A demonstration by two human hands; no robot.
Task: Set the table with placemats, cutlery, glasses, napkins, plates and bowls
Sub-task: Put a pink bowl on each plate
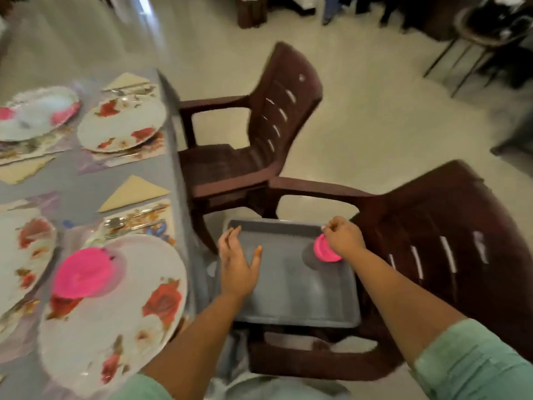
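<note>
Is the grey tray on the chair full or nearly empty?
Nearly empty: the grey tray shows bare bottom, holding only one pink bowl, gripped by the right hand.

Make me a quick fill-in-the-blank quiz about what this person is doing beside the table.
1. The right hand grips a small pink plastic ____ on the tray.
2. The flat grey tray rests on a dark brown plastic ____.
3. The left hand, fingers spread, holds ____.
4. The nearest round floral plate carries a bowl coloured ____.

Missing words: bowl; chair; nothing; pink
</note>
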